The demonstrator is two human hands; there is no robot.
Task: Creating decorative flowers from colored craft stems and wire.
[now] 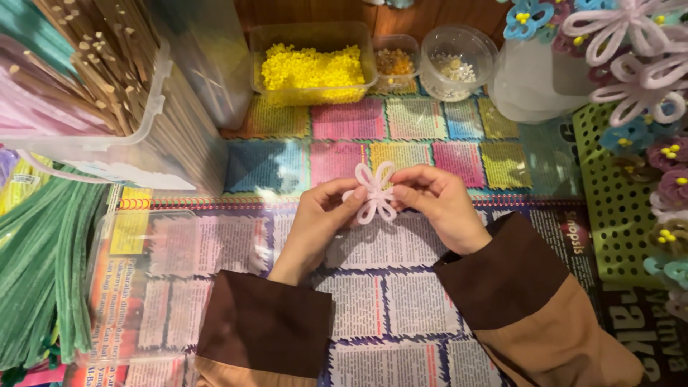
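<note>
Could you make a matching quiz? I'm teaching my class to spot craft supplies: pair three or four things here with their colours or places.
Things:
1. flower
2. beads
3. pipe cleaners
4. sticks

Descriptions:
A. green, far left
B. pale pink, held between both hands
C. wooden, in the top-left bin
D. yellow, in a clear tub at the back

Pairs: 1-B, 2-D, 3-A, 4-C. The left hand and right hand pinch the flower.

Printed newspaper sheets [401, 287] with pink, blue and yellow blocks covered the table. At the left edge lay a flat yellow-green packet [18, 183] beneath a clear tub.
</note>
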